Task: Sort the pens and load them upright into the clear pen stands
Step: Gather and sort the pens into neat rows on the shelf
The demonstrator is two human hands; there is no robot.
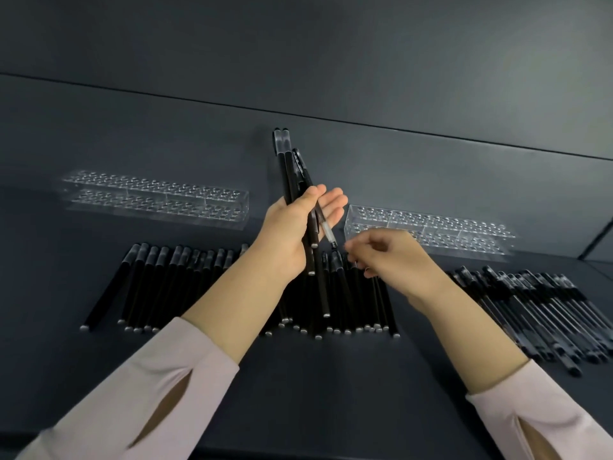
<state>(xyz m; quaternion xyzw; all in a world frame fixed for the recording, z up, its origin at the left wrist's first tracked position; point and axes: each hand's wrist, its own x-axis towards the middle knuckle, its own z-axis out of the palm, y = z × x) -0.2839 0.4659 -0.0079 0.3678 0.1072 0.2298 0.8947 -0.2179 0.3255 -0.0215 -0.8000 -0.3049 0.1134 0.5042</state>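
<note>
My left hand [292,227] is raised above the table and grips a small bundle of black pens [288,167], their frosted caps pointing up and away. My right hand [391,257] hovers just right of it, fingers curled over the pens below; I cannot tell whether it holds one. A row of black pens with frosted caps [166,287] lies side by side on the dark table [331,393], partly hidden by my forearms. A second heap of clear-barrelled black pens [544,313] lies at the right. Two clear pen stands, one at the back left [156,200] and one at the back right [431,234], hold no pens.
The dark table meets a dark wall [298,44] behind the stands. A table edge runs at the far right [597,247]. My pale pink sleeves [139,400] cover the near part of the table.
</note>
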